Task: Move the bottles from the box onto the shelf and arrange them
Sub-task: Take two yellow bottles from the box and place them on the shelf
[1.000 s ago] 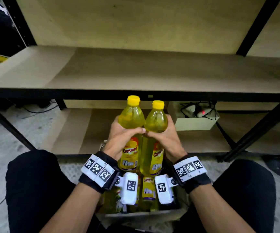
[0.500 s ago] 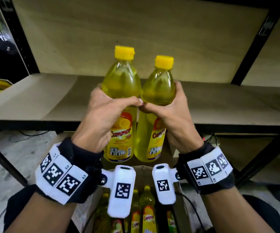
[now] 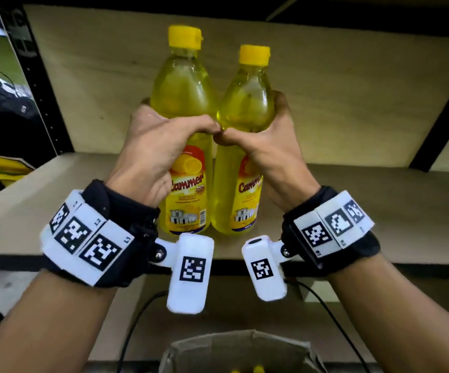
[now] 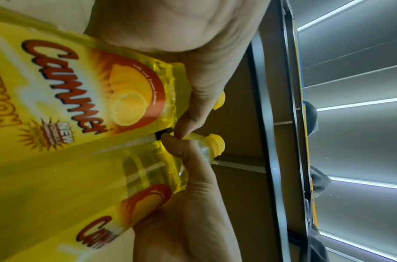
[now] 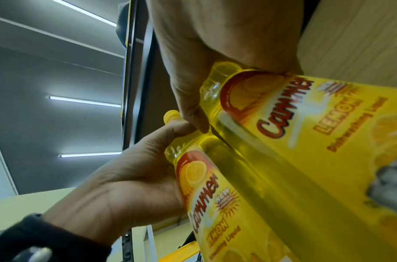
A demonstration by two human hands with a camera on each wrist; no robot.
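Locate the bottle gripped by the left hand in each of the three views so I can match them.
Head: the left-hand bottle stands left of centre, cap up.
Left wrist: it fills the upper left, cap pointing right.
Right wrist: it lies at lower centre, gripped by the left hand.
Shared landmark: the two thumb tips meeting between the bottles.

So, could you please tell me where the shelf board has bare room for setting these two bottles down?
The shelf board is bare left of the left hand, out to the black upright, and right of the right hand. It is crowded only in the middle, where the two bottles touch.
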